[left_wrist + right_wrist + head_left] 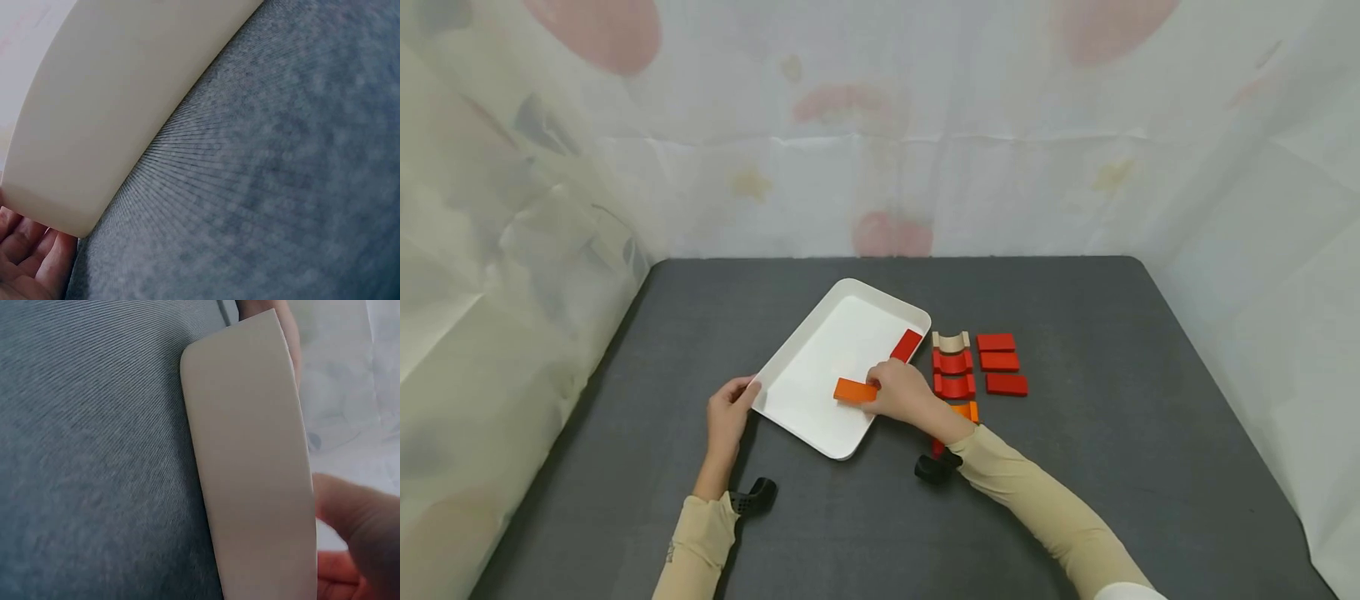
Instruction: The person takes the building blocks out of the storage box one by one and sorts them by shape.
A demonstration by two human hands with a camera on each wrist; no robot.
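Note:
A white tray [820, 429] lies slantwise on the grey mat [1075, 467]. My left hand [727, 412] holds its left corner, thumb at the rim; its fingers [25, 259] show beside the tray's outer wall [94, 125]. My right hand [904, 392] pinches a flat orange block [854, 390] low over the tray floor. The tray wall [250, 475] and my right fingers [356, 544] fill the right wrist view. A red flat block [906, 345] lies in the tray by its right rim.
Right of the tray sit a beige arch block [951, 341], two red arch blocks [953, 374], three red flat blocks [1000, 362] and an orange piece [967, 411] partly behind my wrist. White cloth walls enclose the mat on three sides.

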